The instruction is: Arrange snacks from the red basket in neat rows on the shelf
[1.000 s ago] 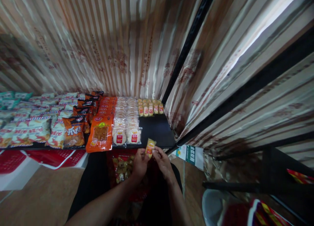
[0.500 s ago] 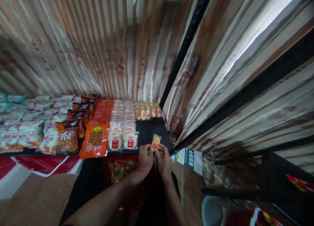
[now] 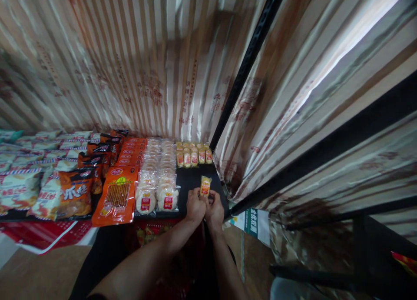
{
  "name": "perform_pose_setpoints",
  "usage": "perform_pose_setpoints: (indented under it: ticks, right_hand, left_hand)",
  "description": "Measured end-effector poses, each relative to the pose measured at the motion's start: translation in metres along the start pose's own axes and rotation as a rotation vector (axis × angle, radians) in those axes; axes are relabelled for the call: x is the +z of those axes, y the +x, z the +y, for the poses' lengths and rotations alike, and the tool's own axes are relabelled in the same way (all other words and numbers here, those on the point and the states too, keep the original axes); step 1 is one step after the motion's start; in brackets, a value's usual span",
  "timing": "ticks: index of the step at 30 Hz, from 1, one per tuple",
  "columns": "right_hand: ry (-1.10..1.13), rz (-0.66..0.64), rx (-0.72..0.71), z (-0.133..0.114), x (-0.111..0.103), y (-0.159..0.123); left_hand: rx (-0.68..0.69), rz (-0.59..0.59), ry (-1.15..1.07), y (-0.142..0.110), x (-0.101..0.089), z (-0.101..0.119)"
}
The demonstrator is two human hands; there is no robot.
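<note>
Between both hands, above the front part of the black shelf, a small yellow snack packet stands upright with its red label facing me. My left hand pinches it from the left and my right hand from the right, the fingers closed around its lower end. Farther back, rows of matching yellow packets stand near the rack's corner post. Left of my hands are two columns of clear-wrapped round rice crackers.
Orange bags of stick snacks, orange-black snack bags and white snack bags line the shelf leftward. A red basket sits below. Black metal rack bars slant across the right, before striped curtains.
My hands have moved forward over the shelf with the yellow packet, which has turned from tilted to upright. The view has shifted, so the shelf goods appear lower and farther left.
</note>
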State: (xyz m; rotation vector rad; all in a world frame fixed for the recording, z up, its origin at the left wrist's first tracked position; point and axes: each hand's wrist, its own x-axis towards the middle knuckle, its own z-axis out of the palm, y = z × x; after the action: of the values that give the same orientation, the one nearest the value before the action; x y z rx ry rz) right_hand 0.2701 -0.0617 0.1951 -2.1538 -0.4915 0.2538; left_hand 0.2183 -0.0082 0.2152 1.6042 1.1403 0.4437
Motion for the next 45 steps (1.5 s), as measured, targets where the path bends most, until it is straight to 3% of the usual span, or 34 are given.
perform_pose_setpoints:
  ticks: [13, 27, 37, 45]
  right_hand:
    - [0.173, -0.024, -0.072, -0.008, 0.014, 0.040]
    - [0.093, 0.111, -0.236, 0.004, 0.040, 0.088]
    - [0.020, 0.136, -0.293, 0.009, 0.051, 0.110]
    - [0.062, 0.142, -0.314, 0.006, 0.060, 0.123]
  left_hand:
    - [0.005, 0.039, 0.114, 0.048, 0.024, 0.008]
    - [0.006, -0.005, 0.181, 0.075, 0.020, 0.042]
    - [0.034, 0.080, 0.150, 0.101, 0.037, 0.034]
    - [0.137, 0.132, 0.121, 0.115, 0.059, 0.033]
